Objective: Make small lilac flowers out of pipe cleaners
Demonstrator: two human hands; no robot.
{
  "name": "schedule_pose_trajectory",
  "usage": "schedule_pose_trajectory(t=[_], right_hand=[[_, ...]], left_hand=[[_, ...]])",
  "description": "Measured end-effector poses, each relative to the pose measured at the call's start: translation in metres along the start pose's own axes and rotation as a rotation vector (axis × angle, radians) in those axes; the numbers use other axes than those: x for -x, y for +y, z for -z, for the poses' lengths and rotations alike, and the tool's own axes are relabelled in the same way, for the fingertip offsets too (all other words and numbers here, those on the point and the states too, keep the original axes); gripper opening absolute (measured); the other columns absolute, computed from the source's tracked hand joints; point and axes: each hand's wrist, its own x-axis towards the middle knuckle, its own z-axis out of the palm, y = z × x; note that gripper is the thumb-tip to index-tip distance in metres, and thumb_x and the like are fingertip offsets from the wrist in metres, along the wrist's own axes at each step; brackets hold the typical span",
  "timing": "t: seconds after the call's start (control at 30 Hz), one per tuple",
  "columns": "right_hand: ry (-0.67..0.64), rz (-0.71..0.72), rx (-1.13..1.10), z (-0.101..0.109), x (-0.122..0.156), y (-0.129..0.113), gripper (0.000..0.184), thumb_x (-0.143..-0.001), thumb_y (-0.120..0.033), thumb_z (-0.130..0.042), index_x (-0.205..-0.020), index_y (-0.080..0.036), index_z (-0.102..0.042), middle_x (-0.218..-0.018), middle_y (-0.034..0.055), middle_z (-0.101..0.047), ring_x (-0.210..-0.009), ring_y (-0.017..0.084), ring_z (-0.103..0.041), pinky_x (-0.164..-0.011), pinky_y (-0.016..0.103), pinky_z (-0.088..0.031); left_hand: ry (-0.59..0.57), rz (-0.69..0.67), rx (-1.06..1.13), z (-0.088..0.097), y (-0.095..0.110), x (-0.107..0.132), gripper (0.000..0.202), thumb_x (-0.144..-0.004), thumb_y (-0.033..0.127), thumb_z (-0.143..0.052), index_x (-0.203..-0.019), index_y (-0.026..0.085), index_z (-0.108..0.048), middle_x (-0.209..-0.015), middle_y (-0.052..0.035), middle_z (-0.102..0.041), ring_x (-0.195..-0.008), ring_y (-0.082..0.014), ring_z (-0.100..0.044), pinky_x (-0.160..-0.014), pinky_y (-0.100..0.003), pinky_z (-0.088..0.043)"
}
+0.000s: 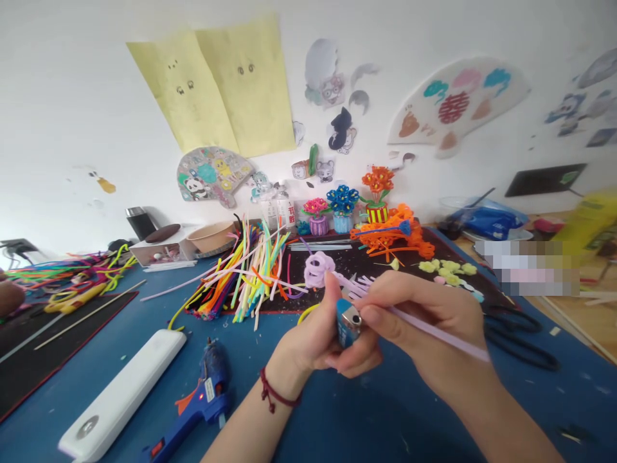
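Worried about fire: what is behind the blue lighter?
A lilac pipe-cleaner curl on the black mat. The left hand grips the blue lighter, the right hand a lilac stem; fingers cover the mat directly behind.

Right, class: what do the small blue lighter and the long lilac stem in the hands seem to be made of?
The small blue lighter: glossy plastic body, shiny metal cap. The long lilac stem: probably fuzzy chenille over wire; its matt, soft edge suggests so.
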Motion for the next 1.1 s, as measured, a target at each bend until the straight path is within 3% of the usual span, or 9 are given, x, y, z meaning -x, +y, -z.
schedule_pose_trajectory(t=[0.17,0.3,0.53,0.63,0.73,0.87,1.0,1.1], right_hand=[[0.083,0.144,0.214,0.002,-0.001,-0.003,0.008,-0.084,-0.022,-0.071,-0.075,-0.021,-0.069,-0.064,-0.0006,-0.066,-0.056,0.014,-0.060,-0.054,0.026,-0.046],[0.103,0.125,0.208,0.002,-0.003,-0.002,0.009,-0.085,-0.022,-0.069,-0.076,-0.021,-0.068,-0.065,-0.0013,-0.063,-0.056,0.011,-0.056,-0.052,0.023,-0.043],[0.162,0.026,-0.143,0.006,-0.011,0.007,0.016,-0.085,-0.027,-0.068,-0.071,-0.019,-0.066,-0.057,-0.0031,-0.050,-0.049,0.009,-0.047,-0.046,0.022,-0.038],[0.293,0.002,-0.288,0.016,-0.020,0.008,0.024,-0.086,-0.028,-0.066,-0.065,-0.019,-0.059,-0.060,-0.0040,-0.047,-0.048,0.007,-0.044,-0.046,0.021,-0.037],[0.455,0.038,-0.267,0.026,-0.027,0.010,0.027,-0.084,-0.025,-0.066,-0.061,-0.018,-0.053,-0.065,-0.0038,-0.046,-0.050,0.007,-0.045,-0.047,0.020,-0.038],[0.544,0.055,0.107,0.035,-0.029,0.019,0.031,-0.084,-0.027,-0.064,-0.056,-0.018,-0.054,-0.053,-0.0042,-0.046,-0.046,0.008,-0.044,-0.044,0.022,-0.034],[0.374,-0.121,0.633,0.040,-0.029,0.032,0.038,-0.085,-0.041,-0.063,-0.056,-0.017,-0.066,-0.044,-0.0018,-0.052,-0.042,0.010,-0.047,-0.046,0.025,-0.035],[0.273,-0.208,0.682,0.044,-0.030,0.041,0.033,-0.081,-0.045,-0.065,-0.068,-0.016,-0.073,-0.052,0.0019,-0.063,-0.048,0.016,-0.058,-0.050,0.028,-0.042]], left_hand=[[-0.015,0.027,0.020,0.004,-0.002,-0.002,0.087,-0.075,0.090,-0.015,-0.029,0.020,-0.038,-0.021,-0.0003,-0.019,-0.022,-0.0077,-0.026,-0.029,-0.026,-0.016],[-0.014,0.013,0.035,0.002,-0.001,-0.001,0.084,-0.076,0.089,-0.018,-0.030,0.020,-0.036,-0.022,0.0016,-0.017,-0.022,-0.0064,-0.022,-0.029,-0.026,-0.015],[0.024,0.003,0.053,-0.003,0.005,-0.001,0.081,-0.081,0.084,-0.026,-0.034,0.019,-0.039,-0.021,0.0017,-0.021,-0.021,-0.0067,-0.024,-0.031,-0.024,-0.016],[0.028,-0.014,0.052,-0.002,0.007,-0.001,0.080,-0.080,0.084,-0.027,-0.034,0.019,-0.039,-0.022,0.0012,-0.021,-0.022,-0.0069,-0.026,-0.031,-0.023,-0.017],[0.074,-0.018,0.027,-0.002,0.011,0.000,0.081,-0.078,0.086,-0.029,-0.034,0.019,-0.040,-0.021,0.0014,-0.020,-0.023,-0.0068,-0.025,-0.032,-0.023,-0.017],[0.270,-0.028,-0.064,-0.002,0.021,0.003,0.082,-0.074,0.089,-0.029,-0.035,0.018,-0.043,-0.023,0.0029,-0.018,-0.026,-0.0062,-0.022,-0.034,-0.023,-0.016],[0.548,-0.098,-0.072,0.004,0.023,0.012,0.076,-0.071,0.086,-0.042,-0.043,0.016,-0.043,-0.032,0.0084,-0.016,-0.032,-0.0028,-0.013,-0.036,-0.020,-0.010],[0.721,-0.154,-0.091,0.012,0.014,0.021,0.072,-0.072,0.082,-0.051,-0.047,0.015,-0.046,-0.036,0.0099,-0.016,-0.035,-0.0018,-0.011,-0.038,-0.019,-0.009]])
